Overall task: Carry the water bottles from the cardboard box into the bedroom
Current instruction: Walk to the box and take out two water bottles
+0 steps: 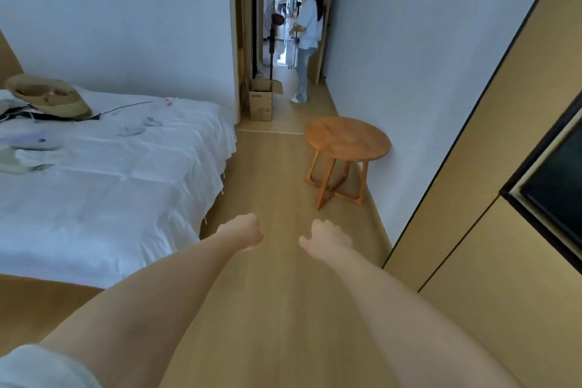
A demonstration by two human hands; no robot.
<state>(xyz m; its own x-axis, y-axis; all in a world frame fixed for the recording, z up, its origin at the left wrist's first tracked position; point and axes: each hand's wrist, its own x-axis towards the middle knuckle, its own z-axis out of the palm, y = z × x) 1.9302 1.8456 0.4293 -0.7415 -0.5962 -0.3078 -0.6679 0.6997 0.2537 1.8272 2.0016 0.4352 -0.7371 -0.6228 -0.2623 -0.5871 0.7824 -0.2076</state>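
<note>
Left hand curled, nothing held; right hand loosely curled, empty. Box seen well ahead of both, at doorway; bottles not visible. Table ahead-right to be skirted; bed left.

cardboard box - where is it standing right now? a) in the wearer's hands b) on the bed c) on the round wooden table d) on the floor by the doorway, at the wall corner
d: the cardboard box stands open on the floor at the doorway against the wall corner, beyond the bed and the round wooden table; the left hand and right hand hold nothing.
</note>
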